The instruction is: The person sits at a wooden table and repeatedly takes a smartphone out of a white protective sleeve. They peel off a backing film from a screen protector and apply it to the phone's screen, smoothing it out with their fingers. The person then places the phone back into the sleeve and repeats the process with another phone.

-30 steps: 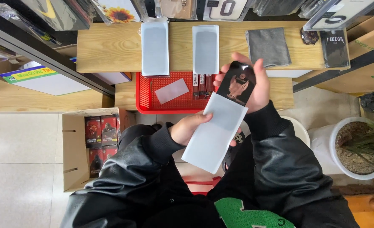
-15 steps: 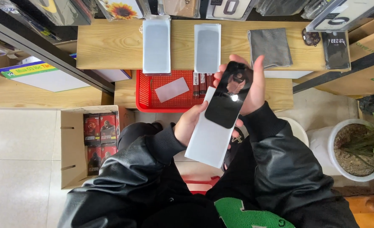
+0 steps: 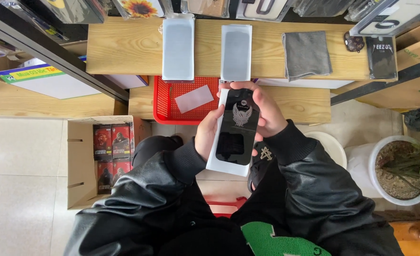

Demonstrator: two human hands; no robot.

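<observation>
Pale square floor tiles (image 3: 25, 166) run under a light wooden desk (image 3: 124, 47) with a lower wooden shelf (image 3: 305, 104) — a dark metal rail (image 3: 53, 52) crosses at the left. An open cardboard box (image 3: 77, 161) sits on the floor; a white potted plant (image 3: 402, 173) stands at the right. Even daylight.

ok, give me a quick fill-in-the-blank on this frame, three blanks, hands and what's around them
Both hands hold a black phone case over a ____ sleeve.
The basket beyond the hands is ____.
The grey cloth lies on the wooden ____.
The left hand grips one edge, the right hand the other.

Missing: white; red; shelf
</observation>
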